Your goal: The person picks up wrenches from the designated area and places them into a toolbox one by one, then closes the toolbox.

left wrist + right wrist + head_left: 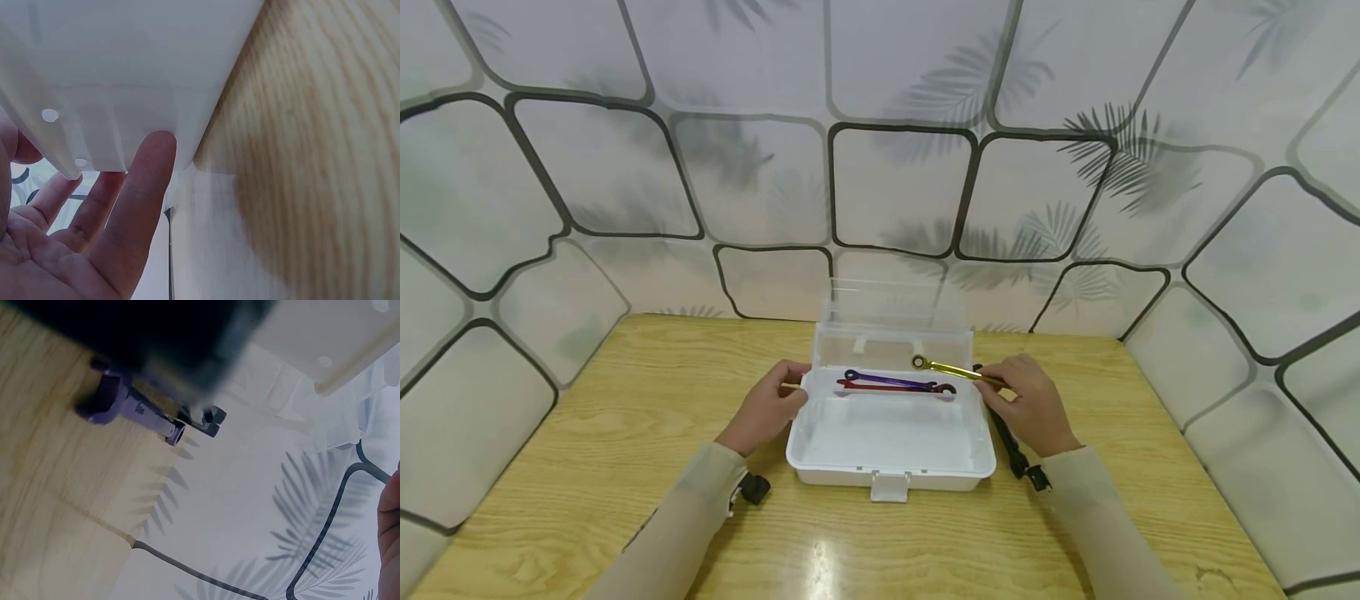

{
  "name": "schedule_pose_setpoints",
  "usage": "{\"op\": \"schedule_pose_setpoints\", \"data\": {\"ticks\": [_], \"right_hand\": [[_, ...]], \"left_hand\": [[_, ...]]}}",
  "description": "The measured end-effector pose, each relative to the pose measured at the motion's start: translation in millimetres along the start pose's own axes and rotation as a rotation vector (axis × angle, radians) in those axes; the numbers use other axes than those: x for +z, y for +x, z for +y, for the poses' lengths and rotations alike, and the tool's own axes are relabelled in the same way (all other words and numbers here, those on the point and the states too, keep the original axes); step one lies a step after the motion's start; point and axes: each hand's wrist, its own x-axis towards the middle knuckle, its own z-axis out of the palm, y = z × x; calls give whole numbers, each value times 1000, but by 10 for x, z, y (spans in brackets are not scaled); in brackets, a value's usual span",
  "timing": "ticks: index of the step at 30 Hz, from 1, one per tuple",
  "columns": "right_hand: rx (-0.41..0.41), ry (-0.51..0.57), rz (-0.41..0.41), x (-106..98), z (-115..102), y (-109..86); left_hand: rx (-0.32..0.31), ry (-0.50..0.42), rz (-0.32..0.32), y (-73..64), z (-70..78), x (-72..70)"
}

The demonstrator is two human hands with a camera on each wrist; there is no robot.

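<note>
A white toolbox (891,475) stands with its clear lid (895,308) raised at the back. Inside, along the rear, lie a purple wrench (891,382) and a red wrench (880,387), close together. My right hand (1026,400) pinches one end of a gold ratcheting wrench (951,369), whose ring end points left over the box's back. At the box's left side is my left hand (771,404); in the left wrist view its fingers (140,200) are extended, touching the outer wall. Only a sliver of the right hand shows in the right wrist view.
Beside the box's right wall, partly under the right hand, lies a long dark tool (1006,437). The right wrist view has a purple tool (144,412) on the wood there. A wooden table (662,400) meets patterned walls (760,183) on three sides.
</note>
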Motion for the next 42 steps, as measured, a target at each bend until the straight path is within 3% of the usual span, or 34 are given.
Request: {"op": "schedule_pose_setpoints", "data": {"ticks": [11,18,29,35,42], "right_hand": [[-10,70,-8,110,-87,56],[5,65,-173,117,-196,222],[78,150,-465,137,-361,515],[107,158,-550,188,-390,583],[165,245,-593,198,-398,601]], "left_hand": [[-3,35,0,-2,-8,-17],[-9,30,6,2,7,-18],[5,28,6,0,-19,-8],[7,26,9,1,-13,-6],[16,10,6,-1,-16,2]]}}
